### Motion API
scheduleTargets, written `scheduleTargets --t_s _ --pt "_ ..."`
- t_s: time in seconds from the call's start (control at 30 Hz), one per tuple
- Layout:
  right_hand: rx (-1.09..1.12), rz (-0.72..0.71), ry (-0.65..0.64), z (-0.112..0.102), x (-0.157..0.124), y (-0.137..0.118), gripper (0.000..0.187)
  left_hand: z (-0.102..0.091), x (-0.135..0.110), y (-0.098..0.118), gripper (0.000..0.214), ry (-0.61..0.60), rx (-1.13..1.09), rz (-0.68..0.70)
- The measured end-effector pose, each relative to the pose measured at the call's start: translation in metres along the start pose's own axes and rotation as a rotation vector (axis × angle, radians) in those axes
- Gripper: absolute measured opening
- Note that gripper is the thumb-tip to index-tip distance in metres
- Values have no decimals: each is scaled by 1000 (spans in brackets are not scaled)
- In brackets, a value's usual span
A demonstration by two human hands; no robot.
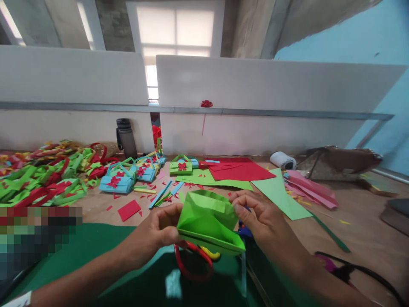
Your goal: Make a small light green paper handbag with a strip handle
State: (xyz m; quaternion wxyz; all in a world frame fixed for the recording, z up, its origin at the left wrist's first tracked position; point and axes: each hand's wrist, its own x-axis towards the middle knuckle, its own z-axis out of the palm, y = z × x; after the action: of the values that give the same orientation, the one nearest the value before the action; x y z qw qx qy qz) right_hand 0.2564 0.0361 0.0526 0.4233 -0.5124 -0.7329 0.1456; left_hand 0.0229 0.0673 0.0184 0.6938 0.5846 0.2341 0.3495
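A folded bright green paper bag (pixel 211 221) is held up between my two hands, its mouth gaping toward me. My left hand (pixel 166 226) pinches its left side, thumb in front and fingers behind. At the upper right edge, my right hand (pixel 252 211) has thumb and fingertips closed on the paper. Red-handled scissors (pixel 194 266) lie beneath the bag on a dark green sheet (pixel 134 281), with a yellow handle part (pixel 211 253) beside them. A blue object (pixel 244 230) is partly hidden behind my right hand.
Finished-looking small paper bags with red flowers, one blue (pixel 116 181) and one green (pixel 181 166), stand behind. Green and red paper strips (pixel 41 179) heap at left. Red sheets (pixel 243 169), a bottle (pixel 126 138), a white roll (pixel 283 160) and a purse (pixel 338 162) line the back.
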Motion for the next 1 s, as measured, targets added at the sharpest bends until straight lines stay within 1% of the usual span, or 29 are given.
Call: scheduleTargets --t_s 0.1,0.17,0.23,0.33,0.43,0.53,0.67,0.7,0.77,0.87,0.9,1.0 --pt "15 20 -36 1 0 2 29 4 -1 0 42 37 44 -16" --pt "25 21 -63 3 -1 3 30 6 -1 -4 34 112 61 -37" --pt "41 15 -70 4 -2 3 28 8 -1 -9 28 211 47 -72" --pt "40 -1 -41 6 -5 1 21 9 0 -13 23 322 -15 -101" --pt "3 -5 19 6 -7 -1 20 10 1 -13 22 389 -29 -95" --pt "86 25 38 6 -7 1 26 10 1 -13 21 402 -48 -85" --pt "241 118 -48 7 -3 6 29 10 1 -13 19 373 -131 -98" --pt "237 128 -64 8 -3 6 29 11 0 -13 20 368 -141 -107" --pt "158 109 -80 8 -3 4 29 13 0 -12 23 356 -149 -132" --pt "-20 20 -87 6 -5 -2 38 17 -1 -10 27 335 -141 -156" --pt "-50 3 -87 5 -6 -4 38 18 -1 -10 26 337 -128 -158" --pt "-23 5 -109 3 -8 -8 30 18 -2 -11 26 386 -53 -145"
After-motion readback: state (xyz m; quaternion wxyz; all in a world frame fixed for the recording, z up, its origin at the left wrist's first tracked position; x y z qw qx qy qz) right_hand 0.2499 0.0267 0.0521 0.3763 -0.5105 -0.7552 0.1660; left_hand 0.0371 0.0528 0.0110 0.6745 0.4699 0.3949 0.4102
